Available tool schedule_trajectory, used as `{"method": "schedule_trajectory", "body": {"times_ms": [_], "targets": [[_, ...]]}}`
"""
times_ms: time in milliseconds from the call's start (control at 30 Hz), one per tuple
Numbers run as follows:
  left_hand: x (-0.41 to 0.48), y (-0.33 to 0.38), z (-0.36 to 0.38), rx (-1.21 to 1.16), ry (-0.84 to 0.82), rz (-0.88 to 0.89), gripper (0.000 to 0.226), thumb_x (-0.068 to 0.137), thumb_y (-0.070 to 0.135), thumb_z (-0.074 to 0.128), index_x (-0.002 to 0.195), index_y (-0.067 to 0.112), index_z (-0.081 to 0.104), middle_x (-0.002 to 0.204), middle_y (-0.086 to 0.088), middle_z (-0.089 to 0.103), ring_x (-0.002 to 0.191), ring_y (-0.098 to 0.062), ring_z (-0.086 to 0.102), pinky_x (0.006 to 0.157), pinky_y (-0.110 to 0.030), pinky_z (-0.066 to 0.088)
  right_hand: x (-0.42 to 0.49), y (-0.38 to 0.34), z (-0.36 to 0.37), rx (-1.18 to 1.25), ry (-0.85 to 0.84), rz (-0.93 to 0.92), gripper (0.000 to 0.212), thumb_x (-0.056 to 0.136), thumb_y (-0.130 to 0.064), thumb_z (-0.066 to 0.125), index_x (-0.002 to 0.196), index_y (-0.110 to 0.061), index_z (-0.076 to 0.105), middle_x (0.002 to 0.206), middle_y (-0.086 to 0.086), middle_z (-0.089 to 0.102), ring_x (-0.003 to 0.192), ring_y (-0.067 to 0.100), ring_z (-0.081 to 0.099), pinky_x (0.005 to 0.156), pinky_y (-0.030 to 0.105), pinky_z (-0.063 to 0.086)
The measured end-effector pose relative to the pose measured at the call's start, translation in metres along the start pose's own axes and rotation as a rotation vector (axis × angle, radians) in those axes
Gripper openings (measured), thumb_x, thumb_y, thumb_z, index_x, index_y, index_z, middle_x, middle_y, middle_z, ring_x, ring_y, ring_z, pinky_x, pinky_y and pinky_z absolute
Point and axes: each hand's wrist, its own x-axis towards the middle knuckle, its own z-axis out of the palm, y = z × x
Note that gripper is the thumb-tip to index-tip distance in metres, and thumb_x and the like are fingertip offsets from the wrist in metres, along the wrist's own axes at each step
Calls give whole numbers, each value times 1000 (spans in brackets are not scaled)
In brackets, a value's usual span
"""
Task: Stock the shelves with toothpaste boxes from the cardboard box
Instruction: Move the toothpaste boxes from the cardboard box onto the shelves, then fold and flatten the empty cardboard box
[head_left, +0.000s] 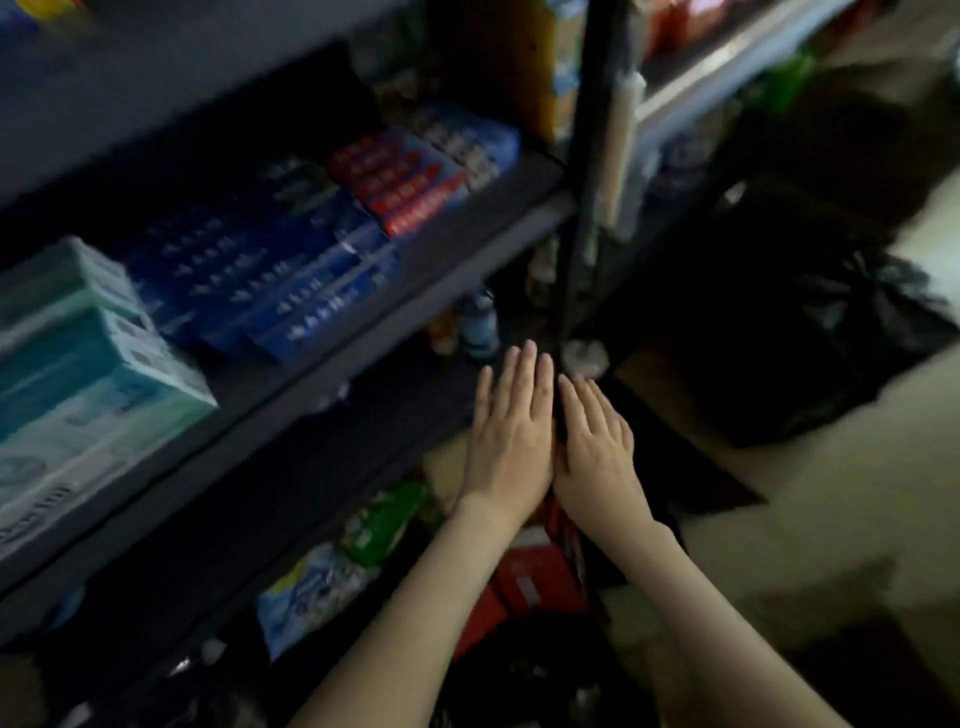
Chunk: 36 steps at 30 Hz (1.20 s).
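Head view: 2 hands reach forward side by side, palms down. The left hand (511, 431) and right hand (597, 447) both have straight fingers lying close together and hold nothing, their thumb sides nearly touching. Up and left of the hands, blue toothpaste boxes (270, 275) lie stacked on the dark shelf (311, 374), with red toothpaste boxes (405, 182) beyond them. Just right of the right hand is the cardboard box (644, 371), its inside too dark to read. Red packs (535, 571) lie below the wrists.
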Motion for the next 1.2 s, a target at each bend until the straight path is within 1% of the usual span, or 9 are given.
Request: {"method": "schedule_trajectory", "body": {"times_ms": [167,300,500,667,767,867,967,1067,1200], "targets": [[-80,89,47,-161,-325,215,69,84,28,65,142,1,39,149,-19,37,139,-30,34,112,-44,26,-139,78,16,-92,-52,396,58,96,-26,41,148,-6,26,153,12,30,144,27,22,115,38,18],[-136,150,75,-163,-628,468,71,95,22,50,151,4,9,159,-17,5,148,-28,1,119,-42,2,-243,124,19,-83,-150,672,72,94,-32,53,152,-12,15,157,9,20,146,23,14,117,37,14],[-218,208,126,82,-917,972,86,91,9,54,152,14,-6,160,-9,-11,147,-23,-12,119,-42,-4,-390,159,47,190,-554,925,109,76,-60,65,149,-36,-12,160,-4,-3,147,20,-2,117,45,4],[-258,221,164,589,-1029,1287,71,99,29,44,153,21,0,159,-12,-13,147,-29,-11,115,-56,-6,-476,174,76,226,-712,1005,89,86,-42,60,152,-31,1,159,0,11,146,22,11,118,42,13],[-269,234,171,694,-1171,1276,79,90,42,54,153,19,14,159,-13,8,146,-31,8,116,-57,6,-502,177,83,299,-702,1021,71,92,-37,55,151,-28,17,155,2,24,140,23,27,113,38,29],[-273,252,166,568,-1367,1066,71,83,37,54,147,20,30,144,-9,42,129,-29,43,103,-43,39,-510,189,72,371,-612,1002,53,97,-33,48,146,-26,32,148,1,39,133,20,39,107,34,36],[-277,266,158,546,-1313,1070,59,90,33,49,146,22,33,131,-6,53,116,-26,55,89,-39,48,-518,209,58,438,-635,984,39,100,-34,43,137,-25,45,132,3,55,118,20,52,94,33,45],[-287,274,163,513,-1118,1098,55,97,19,45,148,13,26,130,-7,55,115,-24,56,92,-37,45,-527,222,57,408,-619,989,30,99,-35,44,125,-22,52,111,0,61,100,17,58,84,33,51],[-308,279,184,423,-805,1046,64,98,13,43,152,8,9,153,-15,27,138,-26,33,114,-38,26,-535,240,81,99,-320,1027,39,96,-24,50,134,-18,43,127,2,54,119,21,49,107,40,34]]}}
